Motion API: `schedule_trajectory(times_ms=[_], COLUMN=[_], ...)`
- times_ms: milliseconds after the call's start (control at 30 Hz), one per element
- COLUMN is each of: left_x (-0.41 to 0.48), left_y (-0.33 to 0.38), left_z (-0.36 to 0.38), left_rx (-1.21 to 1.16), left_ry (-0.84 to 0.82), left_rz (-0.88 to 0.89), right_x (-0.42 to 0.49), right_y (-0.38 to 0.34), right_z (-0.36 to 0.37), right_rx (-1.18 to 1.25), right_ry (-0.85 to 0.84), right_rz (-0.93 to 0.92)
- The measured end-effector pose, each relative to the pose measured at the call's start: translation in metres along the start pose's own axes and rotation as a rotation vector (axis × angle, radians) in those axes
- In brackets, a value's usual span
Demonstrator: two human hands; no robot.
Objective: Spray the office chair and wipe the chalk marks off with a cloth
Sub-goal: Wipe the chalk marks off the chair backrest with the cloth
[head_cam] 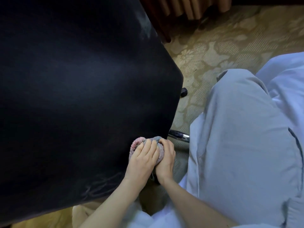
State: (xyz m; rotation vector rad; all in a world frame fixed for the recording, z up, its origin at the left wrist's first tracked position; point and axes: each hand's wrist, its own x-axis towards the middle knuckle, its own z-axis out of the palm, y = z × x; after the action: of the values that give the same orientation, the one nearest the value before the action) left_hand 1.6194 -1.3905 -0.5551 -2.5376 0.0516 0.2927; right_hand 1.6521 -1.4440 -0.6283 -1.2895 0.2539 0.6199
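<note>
Filling the left and centre: black office chair (74, 96), its smooth dark panel tilted toward the camera. Lingering near the lower edge: faint chalk marks (102, 185), more pale smudging at the upper right rim (144, 27). Pressing against the chair's lower right edge: bunched pink and grey cloth (139, 145). Gripping that cloth together: left hand (143, 160) with fingers spread flat over it, right hand (166, 158) curled around its far end. Kneeling at right on patterned carpet (213, 46): pale trousers (238, 129). No spray bottle showing. Wiping step apparently underway; next, probably sliding the cloth down-left onto the remaining scribbles with firm pressure.
</note>
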Motion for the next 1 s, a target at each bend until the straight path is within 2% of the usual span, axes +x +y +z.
schedule_trajectory(times_ms=[100, 167, 333, 400, 467, 500, 533, 600, 633, 667, 700, 733, 900, 1000], left_x=[0.014, 0.024, 0.048, 0.062, 0.083, 0.089, 0.093, 0.107, 0.112, 0.116, 0.114, 0.112, 0.073, 0.030], left_y=[0.006, 0.008, 0.008, 0.011, 0.026, 0.039, 0.048, 0.037, 0.033, 0.021, 0.010, 0.001, -0.029, -0.046], left_z=[0.010, 0.015, 0.003, 0.001, 0.000, 0.007, 0.018, -0.010, -0.041, -0.067, -0.080, -0.096, -0.176, -0.215], left_rx=[0.019, 0.003, 0.030, 0.178, 0.189, 0.091, 0.190, 0.342, 0.248, 0.260, 0.236, 0.226, 0.156, 0.177], left_ry=[-0.023, -0.052, -0.096, -0.148, -0.454, -0.588, -0.667, -0.697, -0.685, -0.476, -0.337, -0.268, -0.195, -0.081], left_rz=[0.032, 0.038, 0.047, 0.047, 0.024, -0.025, 0.016, 0.129, 0.060, -0.058, -0.124, -0.166, -0.311, -0.395], right_x=[0.011, 0.018, 0.038, 0.048, 0.061, 0.067, 0.072, 0.077, 0.077, 0.073, 0.069, 0.062, 0.018, -0.013], right_y=[0.001, -0.001, -0.005, -0.008, -0.013, -0.017, -0.020, -0.028, -0.035, -0.044, -0.053, -0.065, -0.124, -0.165], right_z=[-0.003, -0.005, -0.007, -0.008, -0.010, -0.011, -0.011, -0.013, -0.013, -0.013, -0.012, -0.012, -0.009, -0.011], right_rx=[0.271, 0.398, 0.398, 0.373, 0.327, 0.290, 0.249, 0.162, 0.086, -0.006, -0.078, -0.105, -0.188, -0.164], right_ry=[0.085, 0.124, 0.155, 0.173, 0.182, 0.177, 0.171, 0.142, 0.107, 0.059, 0.019, -0.025, -0.256, -0.414], right_rz=[0.157, 0.184, 0.157, 0.129, 0.094, 0.077, 0.064, 0.037, 0.003, -0.048, -0.101, -0.145, -0.418, -0.566])
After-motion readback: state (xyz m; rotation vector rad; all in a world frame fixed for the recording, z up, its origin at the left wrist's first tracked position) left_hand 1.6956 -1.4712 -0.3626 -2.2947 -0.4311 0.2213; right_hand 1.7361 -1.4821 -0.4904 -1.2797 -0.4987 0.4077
